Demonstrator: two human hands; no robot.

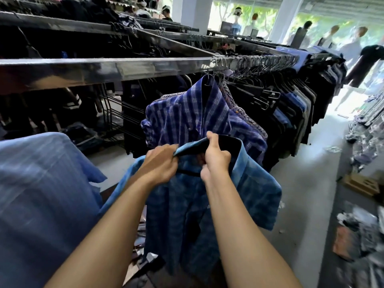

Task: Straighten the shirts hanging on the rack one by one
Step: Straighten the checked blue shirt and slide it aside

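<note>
A blue checked short-sleeved shirt point(245, 190) hangs in front of me, off the rail, on a black hanger point(188, 173). My left hand point(161, 164) grips the left side of its collar. My right hand point(216, 155) pinches the collar's right side, thumb on top. Behind it a purple-blue plaid shirt point(187, 117) hangs from the steel rail point(104, 68), its collar open. A long row of dark shirts point(291, 104) runs along the rail to the right.
A light blue striped shirt point(41, 194) fills the lower left. More racks stand behind. Clothes and a cardboard box point(361, 183) lie on the floor at the right. People stand far back by the windows.
</note>
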